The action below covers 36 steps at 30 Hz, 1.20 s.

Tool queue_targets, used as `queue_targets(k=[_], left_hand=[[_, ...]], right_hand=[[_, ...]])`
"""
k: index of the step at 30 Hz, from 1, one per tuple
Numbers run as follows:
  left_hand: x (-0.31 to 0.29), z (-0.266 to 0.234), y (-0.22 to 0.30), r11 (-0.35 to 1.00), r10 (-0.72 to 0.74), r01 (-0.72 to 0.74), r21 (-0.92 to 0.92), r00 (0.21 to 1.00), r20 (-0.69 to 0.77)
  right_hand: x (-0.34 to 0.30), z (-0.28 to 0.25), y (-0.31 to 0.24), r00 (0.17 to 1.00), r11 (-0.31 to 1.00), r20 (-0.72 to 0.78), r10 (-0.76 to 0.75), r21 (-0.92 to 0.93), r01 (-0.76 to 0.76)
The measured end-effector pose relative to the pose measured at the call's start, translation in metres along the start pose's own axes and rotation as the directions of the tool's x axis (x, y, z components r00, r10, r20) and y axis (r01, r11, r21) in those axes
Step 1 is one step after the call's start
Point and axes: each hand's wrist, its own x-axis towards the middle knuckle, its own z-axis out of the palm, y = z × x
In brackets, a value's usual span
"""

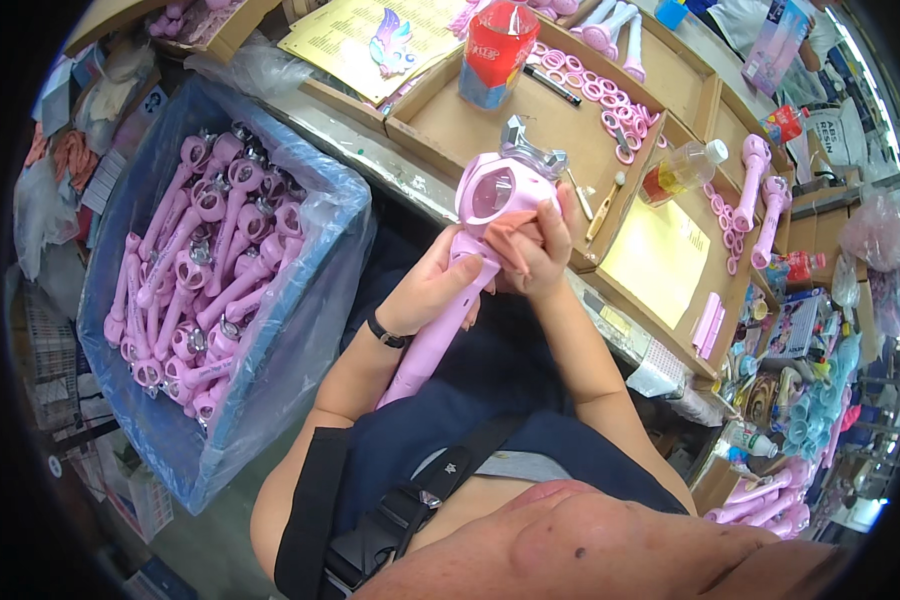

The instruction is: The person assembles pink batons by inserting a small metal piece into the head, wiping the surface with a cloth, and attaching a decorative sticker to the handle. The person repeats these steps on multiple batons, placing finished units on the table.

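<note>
**Pink wand (432, 340) held for wiping, by the look of it**

The left hand's (425, 290) fingers were closed around the wand just below its head, thumb lying along the handle. The right hand's (545, 255) fingers were bunched on an orange cloth (508, 243) set against the base of the head; whether they also touched the wand was unclear. The head, with its silver crown (532, 152), stood beyond the left thumb, and the handle slanted back toward the person's body. The work seemed to call next for a steady left grip while the cloth worked round. Leftward, a blue-lined bin (342, 190) held similar wands (210, 265).
</note>
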Motion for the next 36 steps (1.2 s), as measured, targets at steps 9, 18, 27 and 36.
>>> queue_targets(k=[9,18,27,36], left_hand=[[0.0,0.005,0.0,0.999,-0.031,0.031,0.025,0.999,0.009],[-0.008,0.021,0.008,0.768,0.234,-0.041,0.639,0.947,-0.22],[-0.012,0.023,0.009,0.653,0.343,-0.087,0.752,0.92,-0.191],[-0.019,0.03,0.011,0.483,0.414,-0.061,0.874,0.895,-0.167]], right_hand=[[-0.018,-0.002,-0.016,0.893,0.851,-0.081,0.443,0.354,-0.389],[0.026,-0.023,-0.026,0.94,0.943,0.139,0.312,-0.161,-0.29],[0.032,-0.03,-0.027,0.957,0.986,0.263,0.124,-0.138,-0.09],[0.032,-0.022,-0.025,0.993,0.994,0.075,0.097,0.042,-0.1]])
